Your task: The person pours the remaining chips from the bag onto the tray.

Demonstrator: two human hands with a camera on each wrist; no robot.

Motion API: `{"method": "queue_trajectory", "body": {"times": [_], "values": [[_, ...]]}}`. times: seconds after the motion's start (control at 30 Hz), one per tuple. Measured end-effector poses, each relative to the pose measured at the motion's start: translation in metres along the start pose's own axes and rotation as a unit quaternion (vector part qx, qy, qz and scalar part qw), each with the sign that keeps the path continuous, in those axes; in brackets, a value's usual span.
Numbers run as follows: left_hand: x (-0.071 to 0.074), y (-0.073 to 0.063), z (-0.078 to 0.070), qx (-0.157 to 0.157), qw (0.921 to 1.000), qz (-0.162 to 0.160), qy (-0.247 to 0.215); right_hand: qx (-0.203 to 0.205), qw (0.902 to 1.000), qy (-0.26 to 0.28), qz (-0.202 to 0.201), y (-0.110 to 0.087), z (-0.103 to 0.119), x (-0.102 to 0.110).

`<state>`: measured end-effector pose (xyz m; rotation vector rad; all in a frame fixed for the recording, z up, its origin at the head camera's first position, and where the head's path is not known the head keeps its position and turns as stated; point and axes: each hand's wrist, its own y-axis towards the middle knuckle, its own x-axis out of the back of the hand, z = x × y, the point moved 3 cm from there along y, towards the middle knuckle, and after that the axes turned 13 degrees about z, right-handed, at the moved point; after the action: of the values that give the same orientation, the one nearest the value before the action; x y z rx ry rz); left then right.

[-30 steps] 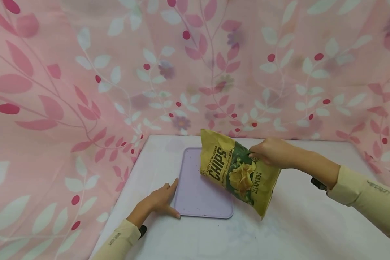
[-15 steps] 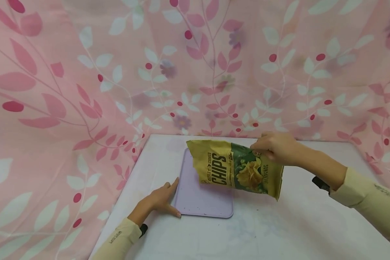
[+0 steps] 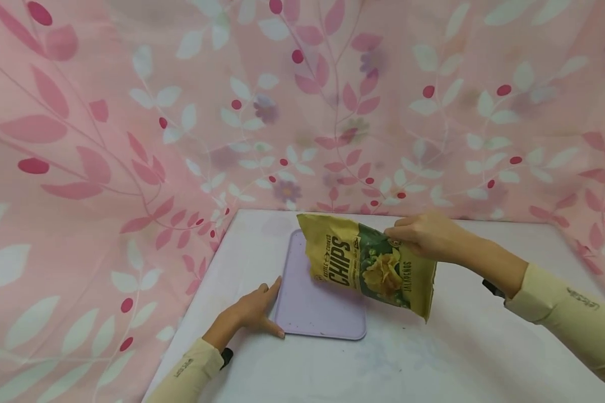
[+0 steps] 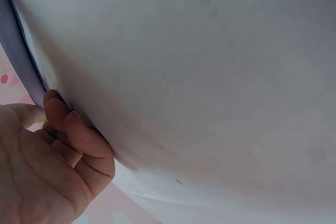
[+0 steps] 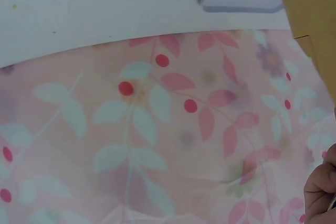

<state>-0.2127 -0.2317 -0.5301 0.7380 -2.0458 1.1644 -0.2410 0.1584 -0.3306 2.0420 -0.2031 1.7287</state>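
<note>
My right hand [image 3: 430, 236] grips the upper edge of a yellow-and-green bag of jalapeño chips [image 3: 340, 254]. The bag hangs at a slant, its printed front facing me and its left end higher, overlapping a flat lilac tray [image 3: 302, 316]. Small dark specks dot the tray. At the tray's left side, my left hand [image 3: 256, 309] holds the rim, thumb at the near corner. The left wrist view shows bent fingers [image 4: 86, 135] right at the purple rim [image 4: 18, 45]. In the right wrist view only part of the bag [image 5: 310, 14] and some fingers [image 5: 323, 182] show.
A white-covered table [image 3: 464, 347] bears the tray, with a few tiny crumbs to its right. Behind the table and along its left side hangs a pink leaf-patterned cloth [image 3: 222, 157].
The bag swung from a steep slant to nearly level, then its right end dipped again a little as my right hand shook it. My left hand stays at the tray.
</note>
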Motion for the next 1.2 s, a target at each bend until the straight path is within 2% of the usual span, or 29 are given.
{"method": "queue_trajectory", "body": {"times": [0.17,0.37,0.6,0.73,0.9,1.03,1.13,1.2], "values": [[-0.001,0.001,0.001,0.013,0.9999,0.008,0.007,-0.019,0.9997,0.002,0.012,0.000,-0.002,0.006],[0.000,0.002,0.002,0.009,1.0000,0.002,0.000,-0.046,0.9982,0.009,-0.037,-0.001,-0.006,0.027],[-0.001,0.002,0.003,0.015,0.9999,0.007,-0.004,0.003,1.0000,0.007,0.000,0.007,0.001,0.003],[0.000,0.003,0.002,0.014,0.9999,-0.001,0.004,-0.008,0.9998,0.017,-0.011,0.002,0.002,0.000],[0.000,0.005,0.000,0.018,0.9998,-0.001,0.002,-0.018,0.9996,0.018,-0.007,-0.001,0.001,0.009],[0.000,0.005,0.000,0.017,0.9999,-0.001,0.001,-0.029,0.9989,0.021,-0.029,-0.001,-0.001,0.026],[0.002,0.004,0.000,0.018,0.9998,0.000,0.003,-0.025,0.9984,0.012,-0.049,0.001,-0.001,0.035],[0.002,0.004,0.000,0.021,0.9998,0.002,0.002,-0.016,0.9992,0.004,-0.038,0.003,0.001,0.034]]}}
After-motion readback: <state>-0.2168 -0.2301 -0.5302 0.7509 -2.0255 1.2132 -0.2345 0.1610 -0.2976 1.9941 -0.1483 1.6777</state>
